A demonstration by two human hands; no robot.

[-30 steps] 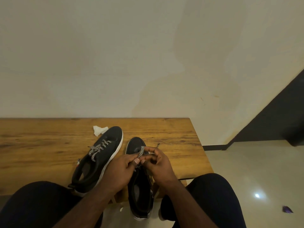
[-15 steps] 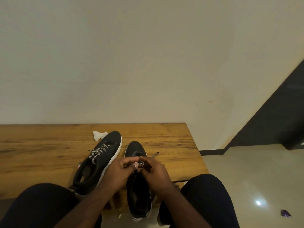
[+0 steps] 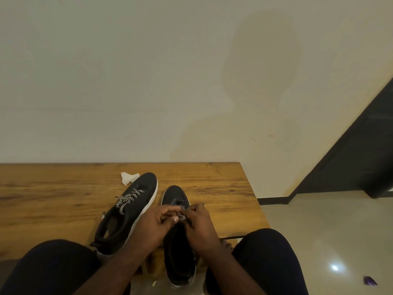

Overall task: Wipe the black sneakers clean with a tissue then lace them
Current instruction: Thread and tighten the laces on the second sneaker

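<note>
Two black sneakers with white soles lie on a wooden table (image 3: 63, 188). The left sneaker (image 3: 136, 201) carries a black-and-white lace through its eyelets. The right sneaker (image 3: 176, 248) points away from me, its heel hanging past the table's near edge. Over its tongue my left hand (image 3: 155, 224) and my right hand (image 3: 200, 224) meet, both pinching the patterned lace (image 3: 181, 216) between fingertips. A crumpled white tissue (image 3: 128, 177) lies by the left sneaker's toe.
A plain wall rises right behind the table. My dark-clothed knees (image 3: 268, 258) frame the near edge. At right there is a pale tiled floor (image 3: 329, 231), a dark door frame (image 3: 361, 150), and a small purple scrap (image 3: 370, 281).
My hands shifted slightly along the right sneaker while working the lace. The view tilted down and back up a little. The left sneaker and tissue stayed put.
</note>
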